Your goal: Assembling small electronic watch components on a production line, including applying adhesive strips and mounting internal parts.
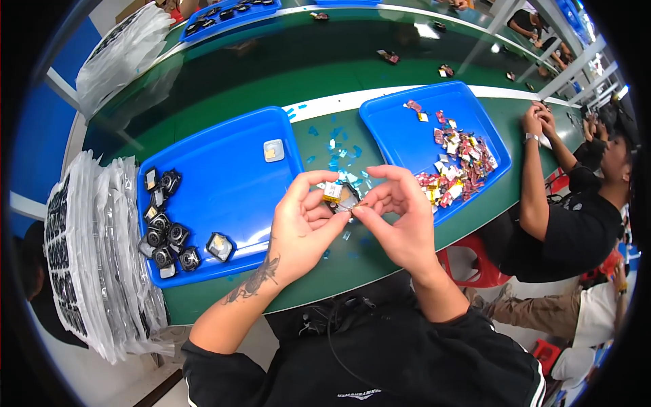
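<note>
My left hand [302,227] is closed around a small dark-rimmed casing [348,197] in front of my chest, between two blue trays. By its thumb and forefinger a silver pouch battery with yellow tape [331,190] stands against the casing. My right hand [403,220] pinches at the casing's right edge; thumb and forefinger meet there on something thin, too small to name. The left tray [237,197] bears several black watch-like casings [163,224] and a pale square part [273,150]. The right tray [400,112] holds a heap of small red circuit boards with batteries [464,159].
Blue film scraps [336,152] litter the green table [325,281] between the trays. Stacked plastic-wrapped sheets [102,258] stand at the left. Beyond the white ledge, a green conveyor belt [325,64] carries scattered boards. A co-worker [569,210] sits close on the right.
</note>
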A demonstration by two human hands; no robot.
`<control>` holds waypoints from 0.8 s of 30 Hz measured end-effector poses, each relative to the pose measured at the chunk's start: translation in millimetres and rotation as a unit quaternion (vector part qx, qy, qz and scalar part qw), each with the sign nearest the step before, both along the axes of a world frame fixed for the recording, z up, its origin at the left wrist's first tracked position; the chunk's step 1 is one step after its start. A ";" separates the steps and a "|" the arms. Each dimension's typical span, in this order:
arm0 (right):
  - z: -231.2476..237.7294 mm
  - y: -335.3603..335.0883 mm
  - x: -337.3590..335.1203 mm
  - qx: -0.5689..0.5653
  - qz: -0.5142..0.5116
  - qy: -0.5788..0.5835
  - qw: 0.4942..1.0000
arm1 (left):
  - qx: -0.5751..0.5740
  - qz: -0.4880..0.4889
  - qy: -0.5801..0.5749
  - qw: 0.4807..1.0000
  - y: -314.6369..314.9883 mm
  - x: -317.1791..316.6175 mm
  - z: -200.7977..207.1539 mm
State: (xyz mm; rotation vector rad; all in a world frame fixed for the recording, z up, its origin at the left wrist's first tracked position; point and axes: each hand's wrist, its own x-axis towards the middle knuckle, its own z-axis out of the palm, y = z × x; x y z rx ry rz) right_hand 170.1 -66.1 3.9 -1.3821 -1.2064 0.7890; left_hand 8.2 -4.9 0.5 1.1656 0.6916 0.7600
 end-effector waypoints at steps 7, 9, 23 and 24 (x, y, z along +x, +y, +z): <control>6.6 -5.1 -1.0 -0.004 -0.015 0.010 1.000 | 0.003 -0.003 -0.019 1.000 -3.9 5.1 4.3; 4.2 -5.0 -3.4 -0.006 -0.014 0.015 1.000 | -0.001 -0.004 -0.025 1.000 -3.5 5.0 2.5; 0.9 7.8 -11.1 0.005 0.017 0.076 0.997 | 0.032 0.022 -0.098 0.994 3.3 3.9 -10.7; 2.0 5.4 -7.3 0.001 0.019 0.067 0.998 | 0.025 0.010 -0.094 0.995 4.3 5.3 -8.3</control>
